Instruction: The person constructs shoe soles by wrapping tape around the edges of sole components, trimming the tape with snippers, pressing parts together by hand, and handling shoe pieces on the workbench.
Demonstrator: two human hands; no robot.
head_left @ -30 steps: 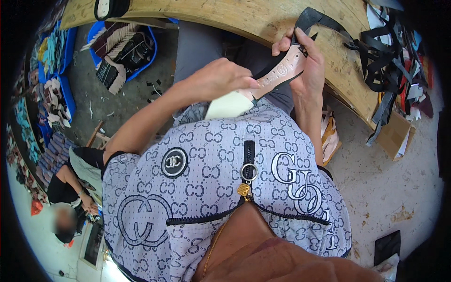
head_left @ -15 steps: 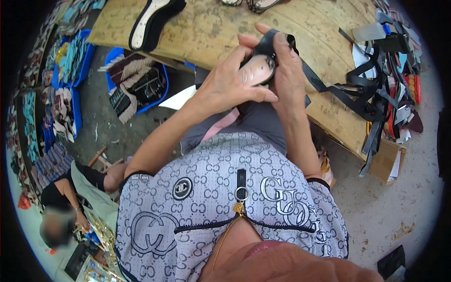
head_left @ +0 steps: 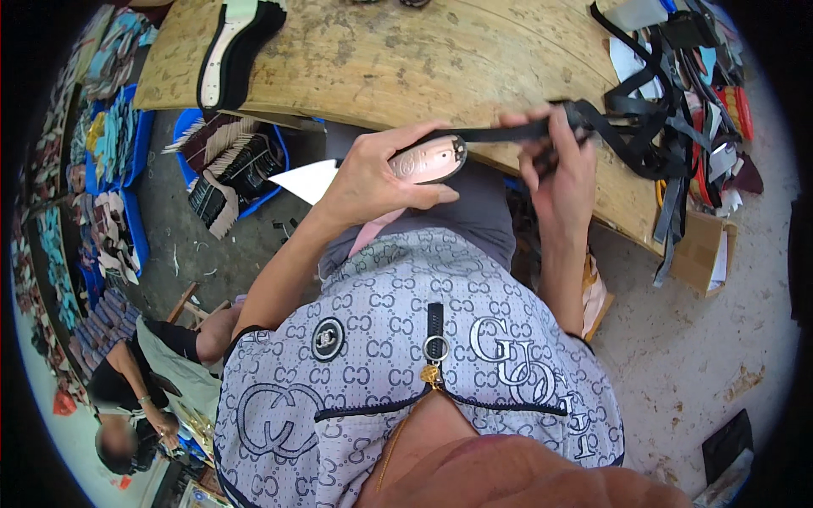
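Note:
My left hand (head_left: pixel 362 176) is closed around a shoe sole (head_left: pixel 426 162) with a pale pink upper face and a dark rim, held above my lap. A black strip (head_left: pixel 508 133) runs from the sole's far edge, taut, to my right hand (head_left: pixel 566 169). My right fingers pinch the strip over the table's near edge; they are slightly blurred. Past them, the strip leads towards a tangle of black strips (head_left: pixel 648 152) at the right. Beside my left wrist a white pointed piece (head_left: pixel 306 179) sticks out, and a pink strip (head_left: pixel 373 230) lies below it.
The wooden table (head_left: pixel 381 59) bears a stack of sole pieces (head_left: pixel 227 55) at its far left. Blue bins (head_left: pixel 275 182) of shoe parts stand on the floor at left. At right are a plastic bottle (head_left: pixel 637 14) and a cardboard box (head_left: pixel 701 254). Another person (head_left: pixel 127 372) sits at lower left.
My right hand has moved away from the sole to the right, drawing the black strip out straight. My left hand has shifted slightly left and down, turning the sole more level.

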